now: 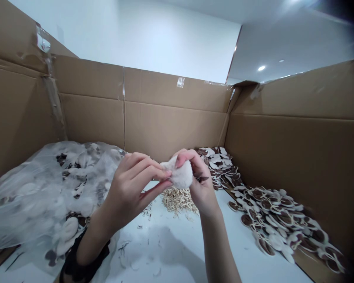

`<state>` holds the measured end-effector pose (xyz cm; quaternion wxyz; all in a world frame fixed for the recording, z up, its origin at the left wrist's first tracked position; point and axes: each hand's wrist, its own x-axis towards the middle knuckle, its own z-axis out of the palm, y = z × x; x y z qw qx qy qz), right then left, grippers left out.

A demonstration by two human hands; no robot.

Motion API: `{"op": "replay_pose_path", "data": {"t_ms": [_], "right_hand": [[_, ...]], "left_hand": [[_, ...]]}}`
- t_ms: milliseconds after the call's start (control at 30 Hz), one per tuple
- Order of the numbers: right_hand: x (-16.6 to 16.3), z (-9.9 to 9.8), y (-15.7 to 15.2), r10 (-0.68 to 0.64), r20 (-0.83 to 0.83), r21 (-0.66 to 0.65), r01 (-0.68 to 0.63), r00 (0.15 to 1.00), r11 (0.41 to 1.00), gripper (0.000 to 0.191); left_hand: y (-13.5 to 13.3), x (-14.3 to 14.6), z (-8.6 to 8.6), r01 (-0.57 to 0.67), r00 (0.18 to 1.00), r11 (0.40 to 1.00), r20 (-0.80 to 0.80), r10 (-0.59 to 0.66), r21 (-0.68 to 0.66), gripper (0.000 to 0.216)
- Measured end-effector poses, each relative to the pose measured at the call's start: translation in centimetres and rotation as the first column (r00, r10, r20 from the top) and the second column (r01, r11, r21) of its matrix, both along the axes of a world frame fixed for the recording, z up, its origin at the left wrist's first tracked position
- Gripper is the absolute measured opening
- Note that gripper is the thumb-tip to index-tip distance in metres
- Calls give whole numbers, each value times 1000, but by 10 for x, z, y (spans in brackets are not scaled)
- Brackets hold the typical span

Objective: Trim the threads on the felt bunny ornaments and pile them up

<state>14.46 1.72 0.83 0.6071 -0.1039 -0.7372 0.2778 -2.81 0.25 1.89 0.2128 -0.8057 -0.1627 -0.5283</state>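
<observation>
A small white fluffy plush piece [182,175] is held up between my two hands, above the white table. My left hand [135,177] pinches its left edge with thumb and fingertips. Around its right side, my right hand [199,173] is closed, its thumb or a finger bent over the top. A dark brown pointed bit [201,177] shows against the right palm; I cannot tell whether it belongs to the plush piece. Below the hands lies a heap of short cream-coloured strips [178,200].
Cardboard walls [177,122] surround the white table [165,255]. To the left lies a translucent plastic bag [26,196] of white and brown pieces. Piles of brown-and-white pieces with cream loops [277,220] run along the right. Small scraps [124,247] lie in front.
</observation>
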Motion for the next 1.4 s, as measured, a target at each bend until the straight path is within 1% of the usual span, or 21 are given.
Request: {"op": "replay_pose_path", "data": {"t_ms": [67,133,200,267,300,367,433,467,533,633,767,867,967,1067,1167,1267,1400], "right_hand": [[0,0,0,-21,2,-48,21,1000,999,4],[1,1,-1,-43,44,-89,47,998,995,7],[2,3,-2,-99,125,-86,110,987,990,11],[3,5,-3,-152,203,-52,165,967,985,10],[3,6,-3,-146,231,-46,160,962,986,10],[2,6,-2,-63,254,-86,87,965,993,15],[0,5,-1,33,225,-162,4,974,987,19],[-1,4,0,47,199,-199,-6,979,980,20],[-4,2,-1,-8,151,-237,45,988,970,20],[-8,2,-2,-120,113,-242,145,986,959,19],[-12,4,-4,-132,109,-291,159,985,943,20],[-16,4,-5,-186,83,-289,202,979,936,20],[-22,0,-5,-250,39,-270,251,967,929,20],[-27,-4,-3,-303,16,-245,297,953,923,24],[-29,-7,0,-359,9,-217,352,933,910,25],[-30,-7,1,-368,17,-211,363,930,908,28],[-33,-8,2,-372,10,-210,366,928,906,34]], "left_hand": [[1,0,0,-23,999,1000,44,23,11,9],[2,0,0,-42,995,999,94,43,-4,8],[2,-1,1,-52,989,998,136,54,-23,9],[2,-3,2,-60,988,998,144,63,-24,9],[2,-4,3,-67,988,998,136,69,-17,9],[0,-7,4,-101,989,995,104,102,-13,8],[-1,-9,5,-138,988,990,61,139,-21,8],[-2,-10,6,-153,987,988,37,154,-27,9],[-3,-11,6,-179,984,984,1,179,-12,9],[-2,-11,5,-221,975,974,10,221,54,10],[0,-8,2,-281,960,951,48,278,125,12],[0,-5,0,-304,953,942,59,299,139,13],[-1,-2,0,-270,962,961,46,268,64,13],[-1,-1,2,-208,978,977,20,209,-52,14],[2,-2,2,-136,990,982,26,141,-128,17],[5,-3,1,-77,996,981,30,84,-177,20],[10,-2,-2,-30,998,970,39,41,-243,24]]}}
